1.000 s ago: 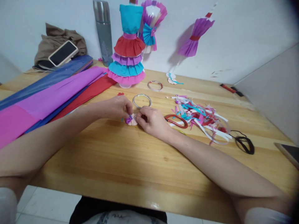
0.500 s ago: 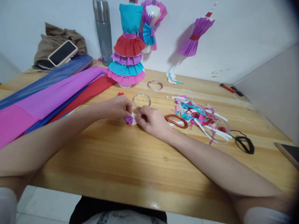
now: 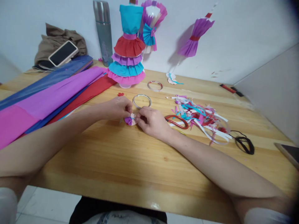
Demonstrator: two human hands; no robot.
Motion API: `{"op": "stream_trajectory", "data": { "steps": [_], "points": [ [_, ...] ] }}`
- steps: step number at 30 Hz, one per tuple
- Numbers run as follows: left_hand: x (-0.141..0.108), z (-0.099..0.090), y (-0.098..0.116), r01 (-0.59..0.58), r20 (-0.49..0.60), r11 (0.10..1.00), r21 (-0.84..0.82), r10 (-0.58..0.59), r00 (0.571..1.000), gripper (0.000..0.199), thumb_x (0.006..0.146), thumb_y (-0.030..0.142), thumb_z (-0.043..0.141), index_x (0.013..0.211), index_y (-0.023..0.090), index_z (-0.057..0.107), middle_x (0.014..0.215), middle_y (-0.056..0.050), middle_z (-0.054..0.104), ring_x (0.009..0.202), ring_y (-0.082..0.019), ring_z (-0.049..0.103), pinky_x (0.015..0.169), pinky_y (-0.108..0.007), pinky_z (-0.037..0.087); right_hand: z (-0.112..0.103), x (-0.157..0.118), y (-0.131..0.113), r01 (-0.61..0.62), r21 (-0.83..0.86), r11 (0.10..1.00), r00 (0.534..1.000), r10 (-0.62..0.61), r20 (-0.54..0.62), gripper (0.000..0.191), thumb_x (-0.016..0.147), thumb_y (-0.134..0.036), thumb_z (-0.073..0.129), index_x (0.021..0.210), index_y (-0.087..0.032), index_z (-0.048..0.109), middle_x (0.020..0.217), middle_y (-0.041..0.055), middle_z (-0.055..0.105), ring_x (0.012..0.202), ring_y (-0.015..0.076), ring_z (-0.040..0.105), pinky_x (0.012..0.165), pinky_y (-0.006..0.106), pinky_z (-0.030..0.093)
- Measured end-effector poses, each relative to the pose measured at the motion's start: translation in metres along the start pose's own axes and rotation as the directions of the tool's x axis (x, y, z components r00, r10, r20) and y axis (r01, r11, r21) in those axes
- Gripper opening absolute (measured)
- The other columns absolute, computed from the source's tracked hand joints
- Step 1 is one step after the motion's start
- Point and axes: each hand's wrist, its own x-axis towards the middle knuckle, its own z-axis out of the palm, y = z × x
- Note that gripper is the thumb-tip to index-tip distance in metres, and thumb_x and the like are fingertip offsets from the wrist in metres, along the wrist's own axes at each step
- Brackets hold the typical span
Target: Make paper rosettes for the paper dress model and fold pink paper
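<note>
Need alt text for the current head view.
Left hand and right hand pinch a small purple-and-cream paper rosette at a wooden table. Paper scraps lie to the right, long colored sheets to the left; a tiered paper dress and a flask stand behind.

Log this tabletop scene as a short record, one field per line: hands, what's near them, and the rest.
Surface: wooden table
Left hand: fingertips at the upper edge of a small pleated paper piece; exact grip unclear
Right hand: fingers at the same piece's right edge; exact grip unclear
Just beyond the hands: silvery ring
Right of the hands: red looped handle, mixed paper strips, black cord
Back: tiered paper dress, bottle
Left: long colored sheets, phone on brown cloth
</note>
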Motion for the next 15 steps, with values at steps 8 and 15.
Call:
{"op": "stream_trajectory", "data": {
  "steps": [8, 15],
  "points": [
    [0.0001, 0.0007, 0.0066, 0.054, -0.025, 0.999, 0.003, -0.054, 0.998, 0.014, 0.074, 0.018, 0.063, 0.060, 0.015, 0.063, 0.059, 0.002, 0.061, 0.059, -0.010, 0.050, 0.057, -0.023, 0.034, 0.0007, -0.0003, -0.0012, 0.000, -0.026, 1.000, 1.000, 0.000, 0.001, 0.015, 0.089, -0.024, 0.057, 0.078, -0.017, 0.061, 0.078, 0.0059, 0.061, 0.072, 0.0171, 0.054, 0.066, 0.029, 0.038],
    [-0.0003, 0.0000, 0.0033, 0.052, -0.016, 0.999, 0.001, -0.052, 0.998, 0.010, 0.071, 0.026, 0.067, 0.068, 0.016, 0.069, 0.063, 0.001, 0.065, 0.062, -0.012, 0.054, 0.058, -0.024, 0.035, 0.0018, 0.0015, 0.0005, -0.038, -0.044, 0.998, 0.999, 0.037, -0.014, 0.015, 0.088, -0.022, 0.057, 0.074, -0.018, 0.059, 0.074, 0.0047, 0.061, 0.067, 0.0157, 0.052, 0.062, 0.028, 0.035]
  ]
}}
